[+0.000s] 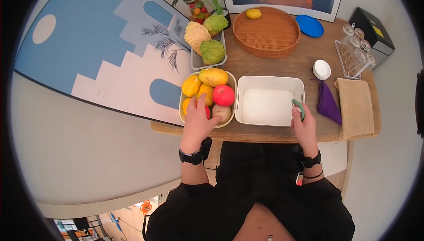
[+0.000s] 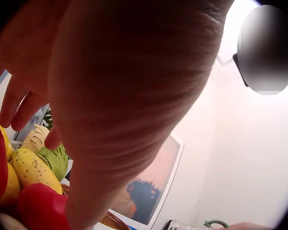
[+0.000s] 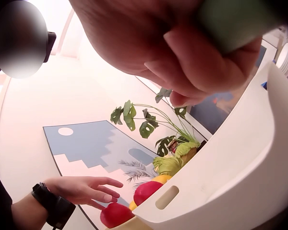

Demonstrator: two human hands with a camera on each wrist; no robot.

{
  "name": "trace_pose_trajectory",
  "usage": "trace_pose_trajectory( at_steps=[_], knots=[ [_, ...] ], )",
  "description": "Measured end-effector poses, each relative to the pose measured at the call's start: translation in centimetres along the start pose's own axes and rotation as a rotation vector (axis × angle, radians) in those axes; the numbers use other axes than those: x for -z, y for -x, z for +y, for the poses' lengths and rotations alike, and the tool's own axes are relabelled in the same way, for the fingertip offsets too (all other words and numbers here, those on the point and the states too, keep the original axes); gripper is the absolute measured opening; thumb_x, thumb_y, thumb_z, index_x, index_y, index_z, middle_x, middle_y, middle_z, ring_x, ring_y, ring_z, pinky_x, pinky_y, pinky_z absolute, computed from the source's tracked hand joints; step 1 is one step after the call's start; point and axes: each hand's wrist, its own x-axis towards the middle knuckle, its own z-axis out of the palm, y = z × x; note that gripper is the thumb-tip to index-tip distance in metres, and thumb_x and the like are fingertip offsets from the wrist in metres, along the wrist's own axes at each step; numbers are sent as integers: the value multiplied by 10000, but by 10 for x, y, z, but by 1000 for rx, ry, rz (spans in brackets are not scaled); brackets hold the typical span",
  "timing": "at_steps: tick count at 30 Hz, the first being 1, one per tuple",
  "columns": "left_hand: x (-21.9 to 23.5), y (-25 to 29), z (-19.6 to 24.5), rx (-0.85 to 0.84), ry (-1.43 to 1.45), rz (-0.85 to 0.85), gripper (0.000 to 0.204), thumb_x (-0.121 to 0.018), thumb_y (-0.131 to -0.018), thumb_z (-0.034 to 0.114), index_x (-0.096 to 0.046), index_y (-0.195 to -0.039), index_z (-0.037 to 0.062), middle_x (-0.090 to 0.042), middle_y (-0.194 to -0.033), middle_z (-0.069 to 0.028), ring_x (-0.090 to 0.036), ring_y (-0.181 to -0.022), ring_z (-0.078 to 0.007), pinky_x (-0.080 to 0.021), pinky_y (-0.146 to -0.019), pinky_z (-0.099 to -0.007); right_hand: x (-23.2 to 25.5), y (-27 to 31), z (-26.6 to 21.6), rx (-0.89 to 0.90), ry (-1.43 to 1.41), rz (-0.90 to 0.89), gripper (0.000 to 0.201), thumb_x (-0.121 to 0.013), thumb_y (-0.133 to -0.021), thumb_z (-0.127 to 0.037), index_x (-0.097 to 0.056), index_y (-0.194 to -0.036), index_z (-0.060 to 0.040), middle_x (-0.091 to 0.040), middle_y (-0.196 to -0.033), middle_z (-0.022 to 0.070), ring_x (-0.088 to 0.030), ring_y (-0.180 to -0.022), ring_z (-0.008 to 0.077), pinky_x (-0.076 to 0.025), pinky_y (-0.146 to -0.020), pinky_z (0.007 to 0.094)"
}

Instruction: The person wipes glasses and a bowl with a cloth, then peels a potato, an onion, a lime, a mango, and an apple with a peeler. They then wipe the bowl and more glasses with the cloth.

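My left hand (image 1: 197, 119) reaches over a cream bowl (image 1: 232, 86) with its fingers spread among the produce. In the bowl are several yellow mangoes (image 1: 213, 77), red round fruits (image 1: 224, 95) and a pale brown potato-like item (image 1: 221, 114). The thumb is right at that brown item, and the fingers partly cover a second red fruit. My right hand (image 1: 304, 128) grips a green curved-handled tool (image 1: 300, 108) over the right side of a white rectangular basin (image 1: 265, 104). The tool's working end is hidden in the right wrist view.
Behind the bowl, a clear container (image 1: 194, 67) holds cabbages. A round wicker tray (image 1: 265, 35) with a yellow fruit stands at the back, beside a blue plate (image 1: 309, 26). To the right are a white bowl (image 1: 322, 69), purple cloth (image 1: 328, 104), tan towel (image 1: 357, 108) and glasses rack (image 1: 349, 62).
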Motion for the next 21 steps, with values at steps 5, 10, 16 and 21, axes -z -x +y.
trace_pose_trajectory(
  at_steps=[5, 10, 16, 21],
  knots=[
    [8, -15, 21, -52, 171, -13, 747, -774, -827, 302, -444, -1451, 57, -424, -1457, -303, -490, -1291, -461, -451, -1058, -481, 11, -3, 8, -137, -141, -16, 254, -567, -1032, -261, -616, -1112, -25, -573, -654, 9, -554, -551, 82, -411, -494, 266],
    [21, -55, 79, -312, 167, -72, 631, -736, -866, 280, -489, -1394, 39, -538, -1343, -250, -541, -1226, -429, -478, -1000, -465, 14, -11, 15, -228, -285, 24, 243, -565, -1037, -240, -631, -1013, -8, -596, -709, 16, -562, -570, 72, -411, -466, 239],
    [-9, -183, 154, -580, -32, -371, 621, -712, -876, 328, -505, -1370, 14, -607, -1244, -255, -615, -1119, -398, -507, -926, -442, 26, -26, 13, -211, -357, -71, 255, -534, -1052, -237, -660, -1025, -18, -607, -711, 8, -567, -589, 66, -437, -506, 236],
    [-103, -349, 164, -484, -203, -494, 671, -693, -855, 378, -480, -1375, 12, -578, -1326, -262, -581, -1211, -406, -490, -995, -474, 51, -22, -12, -206, -177, -233, 237, -573, -1016, -210, -611, -1176, -40, -625, -694, 92, -637, -647, 166, -501, -618, 324]
  ],
)
